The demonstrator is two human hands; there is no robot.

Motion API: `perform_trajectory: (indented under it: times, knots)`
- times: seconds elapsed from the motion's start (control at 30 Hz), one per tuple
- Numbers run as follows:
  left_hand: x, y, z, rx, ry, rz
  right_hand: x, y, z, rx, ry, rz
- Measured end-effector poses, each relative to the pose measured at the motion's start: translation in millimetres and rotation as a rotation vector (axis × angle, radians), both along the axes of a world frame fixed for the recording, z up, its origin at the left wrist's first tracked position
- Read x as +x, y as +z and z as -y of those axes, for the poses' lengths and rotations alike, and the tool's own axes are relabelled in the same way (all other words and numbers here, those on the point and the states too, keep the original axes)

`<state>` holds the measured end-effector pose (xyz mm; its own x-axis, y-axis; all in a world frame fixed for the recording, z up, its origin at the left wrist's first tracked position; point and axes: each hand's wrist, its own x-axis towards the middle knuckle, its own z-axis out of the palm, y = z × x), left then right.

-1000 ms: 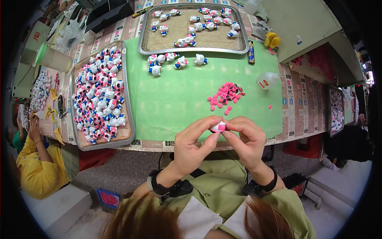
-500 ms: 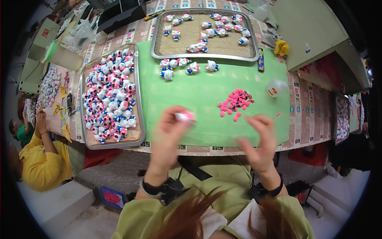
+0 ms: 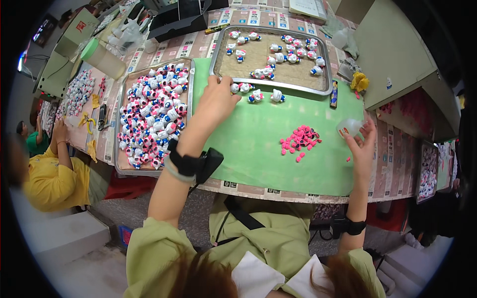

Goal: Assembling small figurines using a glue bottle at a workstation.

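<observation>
My left hand (image 3: pixel 218 102) reaches over the left end of a short row of small white cat figurines (image 3: pixel 256 96) with pink and blue parts, just in front of the far metal tray (image 3: pixel 278 84). Its fingers curl downward, and what lies in or under them is hidden. At the right, my right hand (image 3: pixel 362 141) is beside a small clear squeeze bottle (image 3: pixel 349 127), thumb and fingers apart around its near side. Left of that bottle, a heap of small pink pieces (image 3: pixel 300 140) lies on the green mat (image 3: pixel 253 149).
A second metal tray (image 3: pixel 191 89), crowded with figurines, stands at the left. Several figurines sit spread out in the far tray. A grey-green cabinet (image 3: pixel 402 49) rises at the right. At far left, a person in yellow (image 3: pixel 57 181) sits by the table.
My left hand has moved forward and left from the near middle, where it held a figurine, to the row. My right hand has gone right to the bottle. The view has shifted a little.
</observation>
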<state>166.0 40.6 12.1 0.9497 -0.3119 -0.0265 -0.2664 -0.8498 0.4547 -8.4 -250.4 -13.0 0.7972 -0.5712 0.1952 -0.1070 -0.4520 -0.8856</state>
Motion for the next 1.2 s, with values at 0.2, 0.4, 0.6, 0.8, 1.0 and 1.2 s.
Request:
perform_trajectory:
  times: [0.2,0.4,0.6,0.8,1.0,1.2]
  knots:
    - [-28,-12,11,-0.170,-0.257,-0.074,7,-10,12,0.196,0.154,-0.082]
    - [-63,-10,25,-0.067,-0.173,0.283,2,1,6,0.215,0.098,-0.061]
    - [-52,-11,23,-0.170,-0.133,0.230,-17,33,-29,0.367,0.171,0.065]
    - [-114,16,21,-1.088,-0.032,-0.702,-40,50,-73,0.843,0.353,0.032]
    - [-153,5,29,-1.352,0.061,-0.919,-53,52,-96,0.596,0.266,0.006]
    - [-159,1,28,-1.379,0.054,-0.856,-52,53,-100,0.361,0.303,0.287]
